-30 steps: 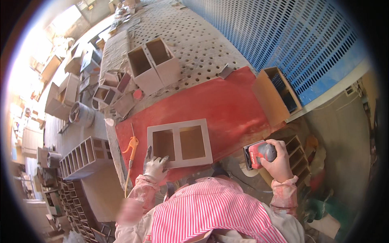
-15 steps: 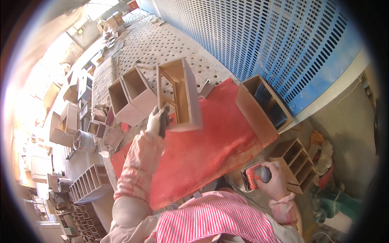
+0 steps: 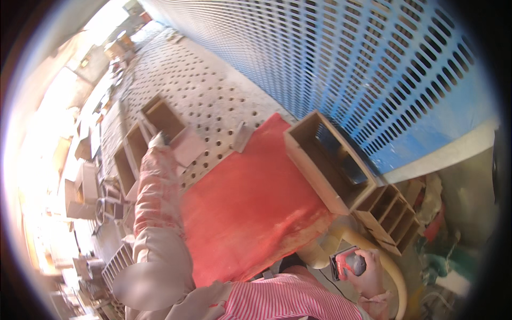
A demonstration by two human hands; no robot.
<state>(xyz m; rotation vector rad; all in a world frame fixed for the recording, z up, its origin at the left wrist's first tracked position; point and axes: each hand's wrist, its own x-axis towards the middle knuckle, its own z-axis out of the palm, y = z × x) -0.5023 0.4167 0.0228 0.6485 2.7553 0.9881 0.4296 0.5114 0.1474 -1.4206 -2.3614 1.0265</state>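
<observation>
My left hand [image 3: 159, 141], in a pale glove with dark fingers, is at the near edge of an open-fronted wooden box [image 3: 188, 146] on the perforated table [image 3: 213, 80]. Its fingers are small and partly hidden, but they appear closed on the box's wall. Close beside it stand two more open box compartments [image 3: 127, 160], partly covered by my arm. Low at the right, my bare right hand [image 3: 372, 273] is wrapped round a red and black power sander [image 3: 348, 263], held off the table's near edge.
A red cloth [image 3: 245, 197] covers the near table. On its right edge stands a larger open wooden box [image 3: 314, 173], by a blue slotted panel [image 3: 341, 64]. A compartmented wooden unit [image 3: 392, 221] and a yellowish hose [image 3: 392, 272] are below right. A small block [image 3: 243, 137] lies beyond the cloth.
My left hand has carried the wooden box away from over the red cloth, leftward and farther, onto the perforated table beside the other compartments. The sander stays in my right hand; the view has shifted.
</observation>
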